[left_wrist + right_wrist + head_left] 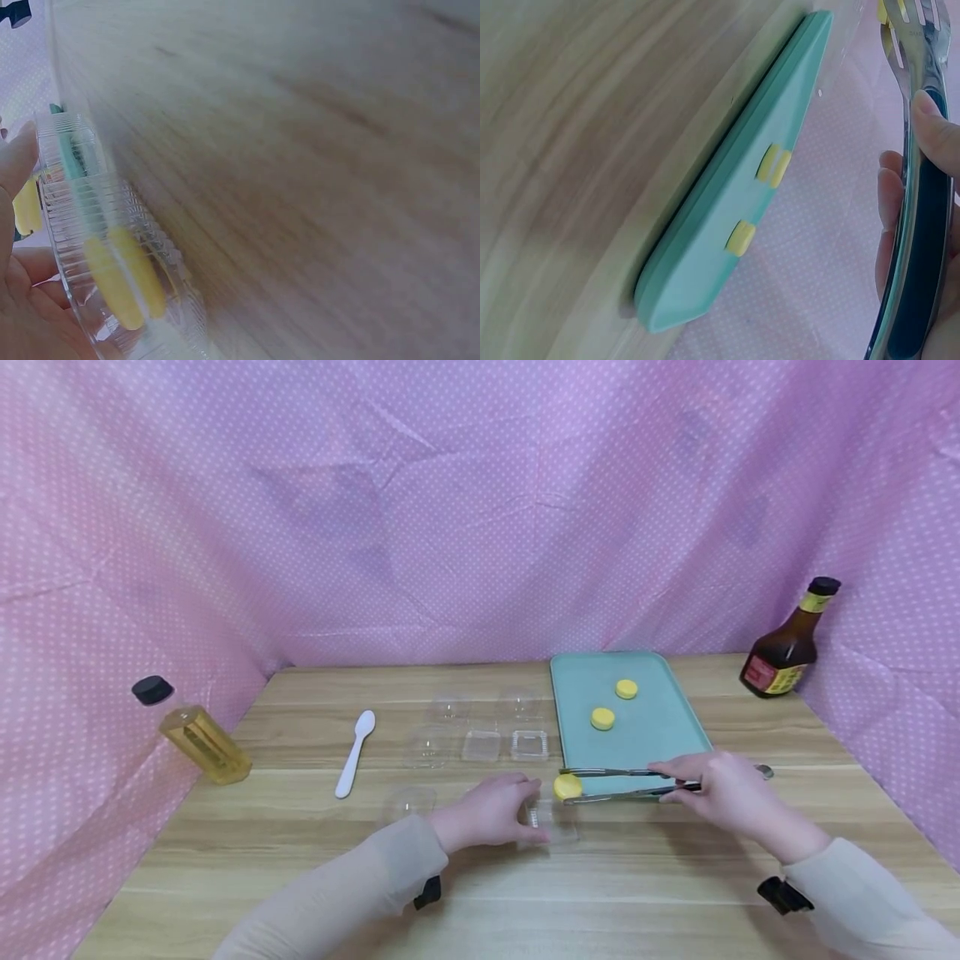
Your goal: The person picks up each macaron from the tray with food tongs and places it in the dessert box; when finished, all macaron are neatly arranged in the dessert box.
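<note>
My right hand grips metal tongs with dark handle insets and slotted, fork-like ends. Between the tong ends is a yellow macaron, at the upper edge of a small clear plastic box. My left hand holds that box from its left side, thumb on the near side and fingers on the far side. In the left wrist view a yellow macaron shows through the ribbed plastic. Two more macarons, one farther back and one nearer, lie on a green tray.
Behind my left hand stand two clear boxes and several domed clear pieces. A white spoon lies left of them. At far left is a bottle of amber liquid; a brown sauce bottle stands at back right. Pink dotted cloth surrounds the table.
</note>
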Available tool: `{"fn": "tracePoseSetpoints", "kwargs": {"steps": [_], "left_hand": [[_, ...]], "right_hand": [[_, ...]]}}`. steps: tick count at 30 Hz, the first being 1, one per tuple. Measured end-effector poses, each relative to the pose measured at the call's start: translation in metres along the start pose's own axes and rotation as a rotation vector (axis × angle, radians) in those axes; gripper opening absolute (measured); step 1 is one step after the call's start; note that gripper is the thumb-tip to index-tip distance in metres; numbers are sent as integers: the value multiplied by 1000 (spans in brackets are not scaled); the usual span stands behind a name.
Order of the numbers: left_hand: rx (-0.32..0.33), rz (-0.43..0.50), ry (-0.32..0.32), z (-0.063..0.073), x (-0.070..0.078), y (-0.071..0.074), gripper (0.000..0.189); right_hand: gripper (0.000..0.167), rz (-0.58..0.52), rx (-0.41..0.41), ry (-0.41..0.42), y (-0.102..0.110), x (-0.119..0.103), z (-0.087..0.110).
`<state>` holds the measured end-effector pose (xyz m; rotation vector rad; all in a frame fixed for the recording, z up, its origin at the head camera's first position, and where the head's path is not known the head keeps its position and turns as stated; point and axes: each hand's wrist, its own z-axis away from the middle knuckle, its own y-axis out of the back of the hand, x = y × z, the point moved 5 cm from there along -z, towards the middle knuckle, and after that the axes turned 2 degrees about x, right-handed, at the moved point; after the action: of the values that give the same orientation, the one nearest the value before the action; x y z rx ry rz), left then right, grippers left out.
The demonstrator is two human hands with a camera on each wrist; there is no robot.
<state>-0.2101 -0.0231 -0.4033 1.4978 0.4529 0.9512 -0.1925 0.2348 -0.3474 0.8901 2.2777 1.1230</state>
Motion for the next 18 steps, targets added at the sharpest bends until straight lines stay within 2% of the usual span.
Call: {"fn": "tracePoseSetpoints", "kwargs": {"steps": [8, 18], "left_hand": [[-4, 4, 6, -1, -1, 0, 85], [19, 0, -12, 0, 0, 0, 83]], "right_hand": [[45, 2, -28, 49, -2, -11, 0], [46, 3, -50, 40, -3, -17, -2]]}}
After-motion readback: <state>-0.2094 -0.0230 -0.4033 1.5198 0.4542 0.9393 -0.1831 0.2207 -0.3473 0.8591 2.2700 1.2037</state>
